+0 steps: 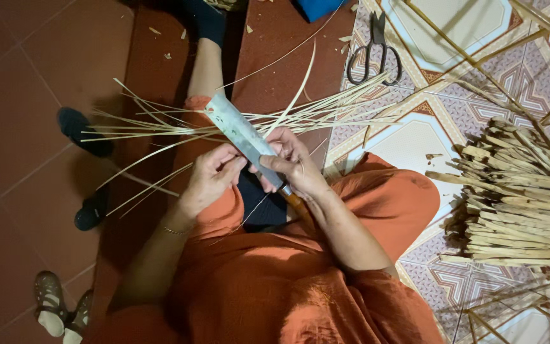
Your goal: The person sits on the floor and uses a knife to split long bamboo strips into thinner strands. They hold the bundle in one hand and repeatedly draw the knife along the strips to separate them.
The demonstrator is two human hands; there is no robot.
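Note:
My right hand (291, 167) grips the wooden handle of a broad steel knife (240, 132) whose blade points up and to the left. My left hand (210, 175) pinches thin bamboo strips (160, 130) right beside the blade, thumb and fingers closed on them. The strips fan out to the left over my lap and run right toward the tiled floor. I sit in orange clothes (275, 280) with a dark cloth over my knee.
A thick bundle of split bamboo sticks (517, 197) lies on the patterned tiles at right. Black scissors (374, 51) rest at the top centre. Dark shoes (84, 130) and sandals (58, 309) sit on the red floor at left. Long bamboo strips cross the upper right.

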